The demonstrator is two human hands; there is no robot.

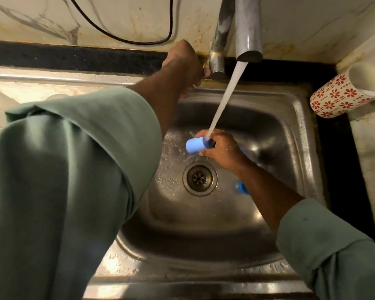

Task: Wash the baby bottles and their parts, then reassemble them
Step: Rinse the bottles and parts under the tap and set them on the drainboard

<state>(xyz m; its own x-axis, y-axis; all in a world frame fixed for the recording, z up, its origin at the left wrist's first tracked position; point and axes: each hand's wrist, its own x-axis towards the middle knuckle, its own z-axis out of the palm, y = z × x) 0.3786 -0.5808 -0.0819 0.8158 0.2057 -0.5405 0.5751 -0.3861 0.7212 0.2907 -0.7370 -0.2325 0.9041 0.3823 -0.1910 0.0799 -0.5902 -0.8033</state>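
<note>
My right hand [222, 149] grips a light blue bottle cap [195, 145] over the steel sink [294, 135], and the water stream [224, 98] from the tap spout [248, 29] falls onto it. Another blue bottle part [241, 188] lies in the basin under my right forearm, partly hidden. A further blue piece [244, 150] peeks out behind my right hand. My left hand [185, 61] reaches to the back rim and curls around the tap handle [214, 68] at the tap's base.
The drain [200, 178] sits in the basin's middle. A white mug with red flower print [342, 94] lies on its side on the right counter. A black cable [126, 37] loops on the marble wall behind. My green left sleeve [69, 180] covers the left counter.
</note>
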